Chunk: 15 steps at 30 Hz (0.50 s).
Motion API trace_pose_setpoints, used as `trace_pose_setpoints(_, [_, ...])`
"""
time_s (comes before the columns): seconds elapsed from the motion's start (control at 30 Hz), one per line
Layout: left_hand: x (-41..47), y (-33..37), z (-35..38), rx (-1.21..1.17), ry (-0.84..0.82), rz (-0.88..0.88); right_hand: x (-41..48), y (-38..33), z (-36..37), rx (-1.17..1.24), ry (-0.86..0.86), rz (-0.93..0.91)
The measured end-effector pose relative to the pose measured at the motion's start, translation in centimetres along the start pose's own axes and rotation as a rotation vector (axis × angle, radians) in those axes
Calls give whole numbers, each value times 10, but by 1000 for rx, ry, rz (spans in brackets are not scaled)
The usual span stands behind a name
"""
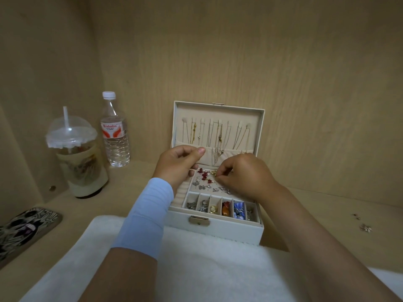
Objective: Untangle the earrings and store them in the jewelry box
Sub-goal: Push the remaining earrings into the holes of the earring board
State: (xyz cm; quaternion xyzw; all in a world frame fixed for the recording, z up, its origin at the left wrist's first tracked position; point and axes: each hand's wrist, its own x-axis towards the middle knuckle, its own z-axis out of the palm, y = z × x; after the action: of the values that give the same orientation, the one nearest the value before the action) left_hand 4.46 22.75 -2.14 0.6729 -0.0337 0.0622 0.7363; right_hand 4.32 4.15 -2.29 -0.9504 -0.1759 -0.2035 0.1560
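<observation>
Right hand (244, 174) is pinching a gold earring (214, 172) over the wide tray of the open jewelry box (218, 235), likely teasing it off the red-and-pearl earrings (204, 174); left hand (177, 165) is hovering alongside, fingers curled, contents undeterminable.

Legible text: one item. The water bottle (116, 149), standing at 10 o'clock from the open jewelry box (218, 233), carries a white label (113, 130) with a red brand word along its top that appears to read "Wahaha". The finer print directly beneath that word is too small to read.
</observation>
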Motion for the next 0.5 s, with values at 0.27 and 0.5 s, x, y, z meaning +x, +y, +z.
trace_pose_setpoints(0.27, [-3,3,3,8,-42,29,4,1,0,-41,-68,-46])
trace_pose_setpoints(0.5, [-7,4,6,52,-110,28,6,4,-5,58,-154,-23])
